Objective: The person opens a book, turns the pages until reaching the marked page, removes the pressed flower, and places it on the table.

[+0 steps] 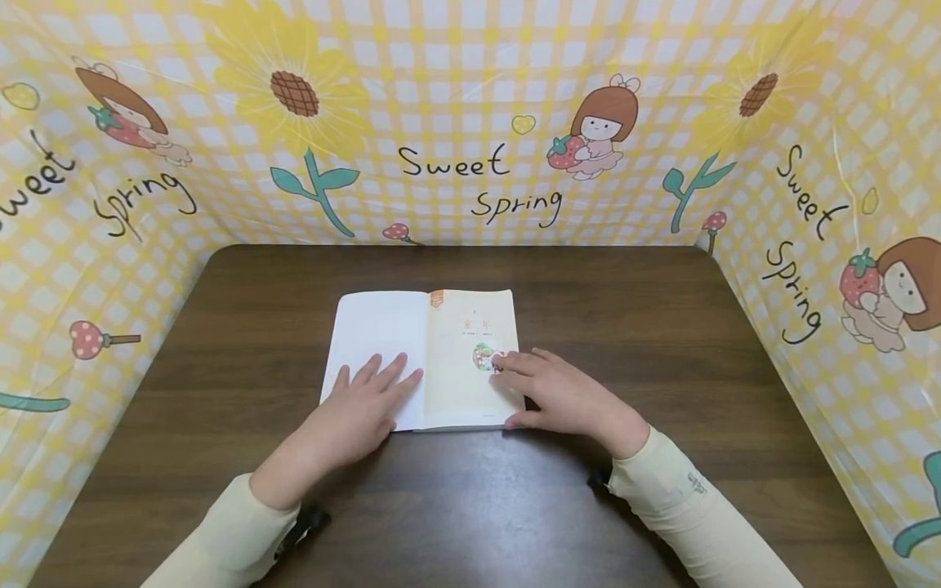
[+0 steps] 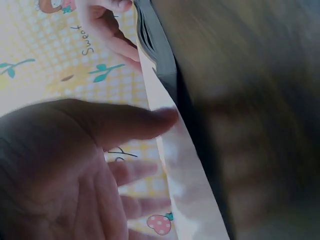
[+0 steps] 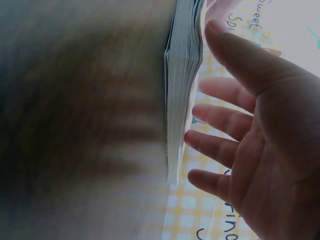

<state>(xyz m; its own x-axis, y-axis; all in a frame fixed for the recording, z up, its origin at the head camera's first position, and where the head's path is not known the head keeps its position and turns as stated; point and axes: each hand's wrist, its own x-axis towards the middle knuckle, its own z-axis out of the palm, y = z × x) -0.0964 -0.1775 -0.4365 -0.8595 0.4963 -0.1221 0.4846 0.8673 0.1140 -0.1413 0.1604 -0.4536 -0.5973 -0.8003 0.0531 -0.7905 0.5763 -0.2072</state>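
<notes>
An open book (image 1: pixel 457 392) lies on the table, with a blank white left page (image 1: pixel 378 327) and a cream right page bearing a title and a small round picture (image 1: pixel 483 357). My left hand (image 1: pixel 356 412) rests with spread fingers on the lower part of the left page. Over the lower right side of the book is my right hand (image 1: pixel 562 392), its fingertips on the page beside the picture and its thumb by the bottom corner. In the right wrist view, the page block (image 3: pixel 182 110) shows edge-on, with that hand's fingers loosely extended along it.
Dark brown wooden table (image 1: pixel 647 327) surrounds the book on all sides. Yellow checked fabric (image 1: pixel 456 82) with flowers and cartoon figures encloses its back, left and right. A black wrist strap (image 1: pixel 303 527) shows under the left sleeve.
</notes>
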